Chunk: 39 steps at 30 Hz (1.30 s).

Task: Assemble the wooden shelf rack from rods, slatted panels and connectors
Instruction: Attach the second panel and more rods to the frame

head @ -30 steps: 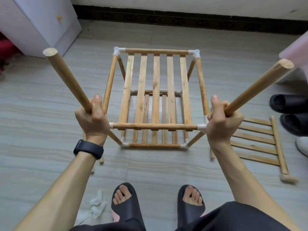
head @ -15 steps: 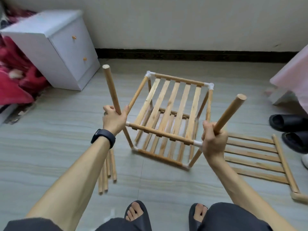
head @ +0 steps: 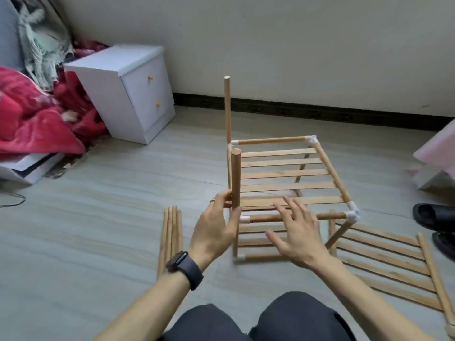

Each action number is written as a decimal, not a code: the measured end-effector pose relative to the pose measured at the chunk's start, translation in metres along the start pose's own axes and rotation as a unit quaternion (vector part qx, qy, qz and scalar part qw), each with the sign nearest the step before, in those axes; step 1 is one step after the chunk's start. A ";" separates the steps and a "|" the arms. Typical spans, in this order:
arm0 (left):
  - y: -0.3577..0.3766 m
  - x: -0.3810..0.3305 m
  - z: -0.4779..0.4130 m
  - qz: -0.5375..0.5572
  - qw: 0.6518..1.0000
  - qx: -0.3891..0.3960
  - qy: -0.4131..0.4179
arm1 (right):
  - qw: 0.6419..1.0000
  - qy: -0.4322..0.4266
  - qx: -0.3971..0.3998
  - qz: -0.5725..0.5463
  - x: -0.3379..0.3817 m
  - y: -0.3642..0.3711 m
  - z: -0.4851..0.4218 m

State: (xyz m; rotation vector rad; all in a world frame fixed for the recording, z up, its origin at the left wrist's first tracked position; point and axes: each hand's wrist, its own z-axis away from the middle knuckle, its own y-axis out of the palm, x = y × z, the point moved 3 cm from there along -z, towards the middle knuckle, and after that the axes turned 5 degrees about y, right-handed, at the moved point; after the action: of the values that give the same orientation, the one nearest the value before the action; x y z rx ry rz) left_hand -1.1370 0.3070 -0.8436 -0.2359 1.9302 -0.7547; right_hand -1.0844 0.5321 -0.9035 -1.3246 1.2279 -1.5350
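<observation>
The partly built wooden rack (head: 283,173) stands on the floor with two slatted tiers joined by white connectors (head: 353,214). Two rods rise above its top tier on the left: a near upright rod (head: 236,173) and a far upright rod (head: 227,107). My left hand (head: 216,225) holds the near upright rod just above the top tier, fingers on one side and thumb on the other. With its fingers spread and empty, my right hand (head: 298,230) hovers over the rack's near rail. A spare slatted panel (head: 384,262) lies flat to the right.
Several loose rods (head: 171,232) lie side by side on the floor left of the rack. A white drawer cabinet (head: 138,94) and a red blanket (head: 37,119) are at the back left. Black slippers (head: 433,217) and a pink object (head: 440,148) sit at the right edge.
The rack was tipped toward me with a rod in each hand; it has turned and now stands on the floor, both rods upright on its left. My right hand has let go of its rod.
</observation>
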 end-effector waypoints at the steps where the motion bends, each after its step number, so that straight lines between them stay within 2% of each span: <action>1: -0.006 0.006 -0.004 -0.035 0.999 -0.028 -0.010 | 0.998 0.027 0.005 0.049 -0.015 -0.004 -0.003; 4: -0.018 0.021 -0.013 -0.143 0.989 -0.015 -0.019 | 0.985 0.105 0.029 0.133 -0.051 -0.006 0.000; 6: -0.011 0.034 -0.014 -0.094 0.993 0.035 -0.063 | 0.980 0.128 0.045 0.143 -0.055 -0.003 0.008; 9: 0.011 0.047 -0.014 -0.001 0.982 0.081 -0.172 | 0.986 0.082 0.070 0.128 -0.023 0.004 0.012; 12: 0.035 0.055 -0.013 0.060 0.951 0.066 -0.296 | 0.991 0.010 0.122 0.046 0.029 0.014 0.009; 15: 0.063 0.057 -0.008 0.195 0.880 0.025 -0.431 | 0.982 -0.028 0.180 -0.055 0.064 0.008 -0.001; 17: 0.078 0.054 -0.011 0.279 0.840 0.002 -0.465 | 0.962 -0.037 0.190 -0.195 0.069 -0.010 -0.006; 19: 0.084 0.059 -0.023 0.320 0.833 -0.043 -0.449 | 0.954 -0.022 0.127 -0.270 0.055 -0.031 -0.009; 22: 0.077 0.072 -0.050 0.324 0.845 -0.084 -0.417 | 0.983 0.020 0.019 -0.184 0.005 -0.043 -0.010; 25: 0.056 0.085 -0.078 0.264 0.860 -0.141 -0.414 | 0.996 0.065 0.051 -0.024 -0.053 -0.038 -0.003; 27: 0.042 0.092 -0.092 0.236 0.857 -0.161 -0.429 | 0.994 0.058 0.087 0.036 -0.076 -0.029 0.005; 30: 0.040 0.087 -0.098 0.159 0.893 -0.084 -0.413 | 0.994 0.009 0.079 0.080 -0.073 -0.020 0.009; 32: 0.054 0.073 -0.086 0.130 0.910 -0.020 -0.392 | 0.991 -0.040 0.031 0.123 -0.054 -0.021 0.005; 35: 0.077 0.059 -0.056 0.086 0.928 0.006 -0.363 | 0.983 -0.137 -0.093 0.078 -0.027 -0.017 -0.002; 37: 0.085 0.054 -0.039 0.053 0.939 0.008 -0.340 | 0.980 -0.153 -0.124 0.033 -0.011 -0.012 -0.002; 39: 0.085 0.053 -0.025 -0.001 0.947 0.018 -0.322 | 0.984 -0.135 -0.114 -0.002 0.009 -0.005 -0.002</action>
State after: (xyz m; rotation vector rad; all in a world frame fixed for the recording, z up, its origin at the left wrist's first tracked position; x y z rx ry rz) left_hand -1.1706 0.3591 -0.9269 -0.4065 1.2939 -0.6130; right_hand -1.0878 0.5251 -0.8963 -1.6228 1.2522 -1.1954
